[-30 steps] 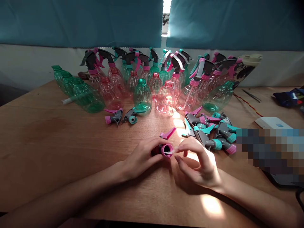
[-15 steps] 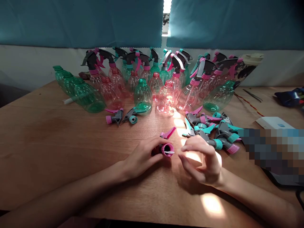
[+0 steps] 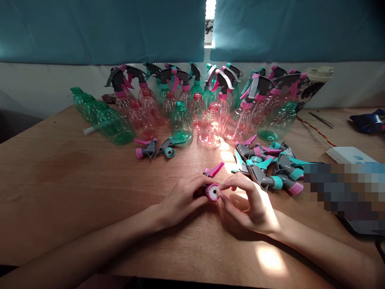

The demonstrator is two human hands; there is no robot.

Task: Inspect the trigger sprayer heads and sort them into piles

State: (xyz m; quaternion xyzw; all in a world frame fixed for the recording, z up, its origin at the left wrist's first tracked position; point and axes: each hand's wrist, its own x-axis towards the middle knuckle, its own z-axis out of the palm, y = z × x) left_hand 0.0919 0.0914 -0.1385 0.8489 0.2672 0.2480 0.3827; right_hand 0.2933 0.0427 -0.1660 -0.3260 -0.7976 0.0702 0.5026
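My left hand (image 3: 182, 198) is closed around a trigger spray head with a pink trigger (image 3: 215, 170). Its pink screw collar (image 3: 208, 196) faces toward me. Flat in the collar's mouth is a white washer (image 3: 211, 190) with a dark hole at its middle. The thumb and index fingertip of my right hand (image 3: 255, 204) pinch at the washer's right edge; the other fingers are curled. Just beyond my right hand lies a pile of loose spray heads (image 3: 264, 168) with pink and teal collars.
Clear pink bottles (image 3: 209, 124) and green bottles (image 3: 181, 124) stand across the back, several topped with spray heads. Two loose spray heads (image 3: 149, 150) lie left of centre. A white box (image 3: 345, 154) with a wire and a pixelated area are at the right.
My right hand has moved left to the collar, and its fingertips now touch the washer. The washer, tilted edge-on before, now lies flat across the collar. My left hand keeps its hold.
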